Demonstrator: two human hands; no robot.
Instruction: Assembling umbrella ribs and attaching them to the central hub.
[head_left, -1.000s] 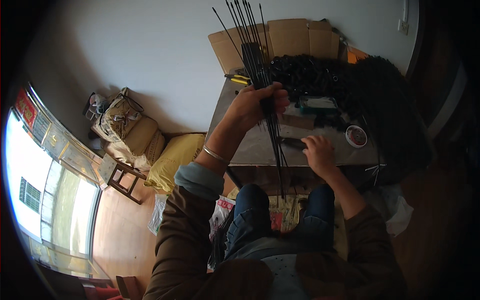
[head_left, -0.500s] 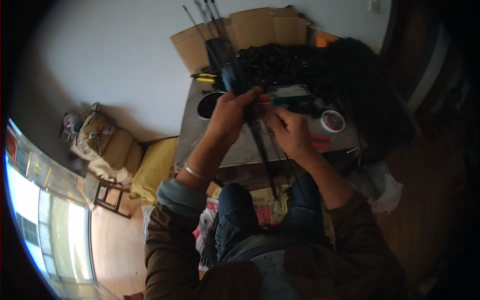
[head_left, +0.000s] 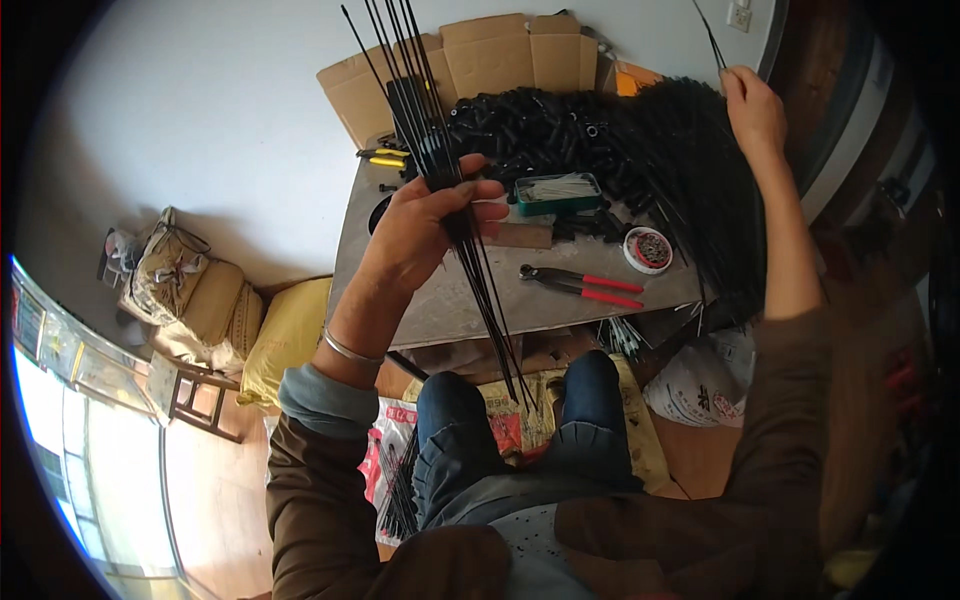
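A bundle of long, thin black rods (head_left: 487, 300) slants through my left hand (head_left: 420, 220), which is closed round it with the thumb across and some fingertips stretched out. The rods' upper ends fan apart above the table. Far to the right and raised, my right hand (head_left: 757, 112) pinches a thin black strand (head_left: 711, 40) that points upward; whether it is one strand or two I cannot tell. Below it spreads a heap of long black strands (head_left: 700, 190). A pair of end-cutting pincers (head_left: 590, 287) with red handles lies on the table between the hands.
The grey table (head_left: 440, 310) carries a pile of black tubular parts (head_left: 540, 130), a green tin (head_left: 556, 207) of pale sticks, a round white dish (head_left: 648, 250) of small metal pieces and a yellow-handled tool (head_left: 383, 157). Cardboard (head_left: 490, 60) stands behind. Sacks (head_left: 290, 335) lie at left.
My right hand has gone from beside the bundle to the far upper right, with a thin strand in its grip. My left hand has shifted slightly left and down, still around the rods.
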